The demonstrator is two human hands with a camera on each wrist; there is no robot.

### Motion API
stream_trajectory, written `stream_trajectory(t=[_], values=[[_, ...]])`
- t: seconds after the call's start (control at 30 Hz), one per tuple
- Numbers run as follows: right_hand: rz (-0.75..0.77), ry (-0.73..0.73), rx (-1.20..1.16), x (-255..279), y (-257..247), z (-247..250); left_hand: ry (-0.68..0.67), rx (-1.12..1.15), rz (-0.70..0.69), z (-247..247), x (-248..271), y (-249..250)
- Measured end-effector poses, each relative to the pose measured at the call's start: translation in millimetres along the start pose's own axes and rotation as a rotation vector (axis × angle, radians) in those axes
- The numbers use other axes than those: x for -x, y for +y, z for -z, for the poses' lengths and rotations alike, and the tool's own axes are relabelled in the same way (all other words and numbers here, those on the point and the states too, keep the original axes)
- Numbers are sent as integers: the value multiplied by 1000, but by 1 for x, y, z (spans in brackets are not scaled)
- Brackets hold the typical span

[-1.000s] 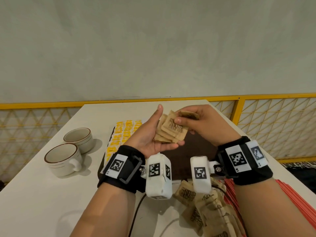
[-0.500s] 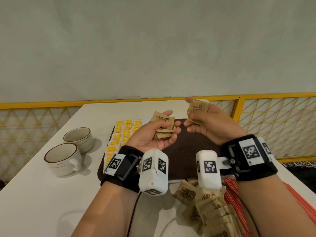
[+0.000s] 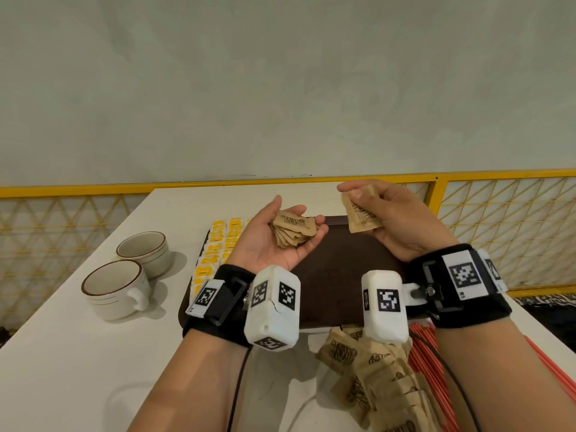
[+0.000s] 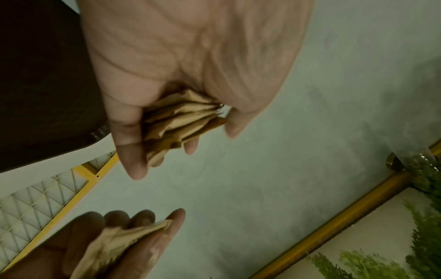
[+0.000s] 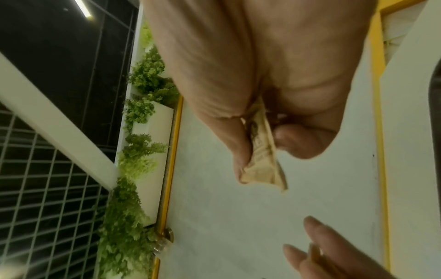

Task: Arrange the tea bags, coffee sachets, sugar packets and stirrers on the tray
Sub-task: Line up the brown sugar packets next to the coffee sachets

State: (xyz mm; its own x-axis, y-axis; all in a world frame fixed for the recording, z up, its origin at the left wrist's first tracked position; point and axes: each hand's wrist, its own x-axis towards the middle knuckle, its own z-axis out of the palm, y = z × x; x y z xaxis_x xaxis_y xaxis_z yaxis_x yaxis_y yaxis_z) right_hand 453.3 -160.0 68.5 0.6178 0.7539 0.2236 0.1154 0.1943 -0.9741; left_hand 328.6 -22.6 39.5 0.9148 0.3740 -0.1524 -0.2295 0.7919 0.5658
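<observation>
Dark brown rectangular tray point(image 3: 339, 275): near edge hidden behind the white wrist-camera housings; left part covered by rows of yellow sachets point(image 3: 215, 257), print too small to be read.

Fanned stack of brown paper sugar packets point(image 3: 293, 233) in left hand point(image 3: 268, 244): count not resolvable; lower packets overlapped.

Loose pile of brown paper packets point(image 3: 374, 385) on white tabletop point(image 3: 78, 353): cut off by bottom edge.

Red stirrers point(image 3: 427, 347): largely hidden under right forearm.

Right wrist view: packet print blurred.
</observation>
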Motion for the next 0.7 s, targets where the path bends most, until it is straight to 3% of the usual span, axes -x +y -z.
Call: stream_trajectory(t=[0.17,0.3,0.43,0.6,0.7], values=[[77,82,22,-2,2,-5,-2,-97,-22,-1,-4,-6],[110,-37,132,-1,7,-15,-44,-278,27,0,-5,-9],[261,-104,659,0,15,-25,-42,-348,45,-1,-4,-10],[161,-335,712,3,22,-43,13,-345,20,1,-5,-11],[150,-440,882,3,29,-48,-5,-414,84,1,-2,-6]])
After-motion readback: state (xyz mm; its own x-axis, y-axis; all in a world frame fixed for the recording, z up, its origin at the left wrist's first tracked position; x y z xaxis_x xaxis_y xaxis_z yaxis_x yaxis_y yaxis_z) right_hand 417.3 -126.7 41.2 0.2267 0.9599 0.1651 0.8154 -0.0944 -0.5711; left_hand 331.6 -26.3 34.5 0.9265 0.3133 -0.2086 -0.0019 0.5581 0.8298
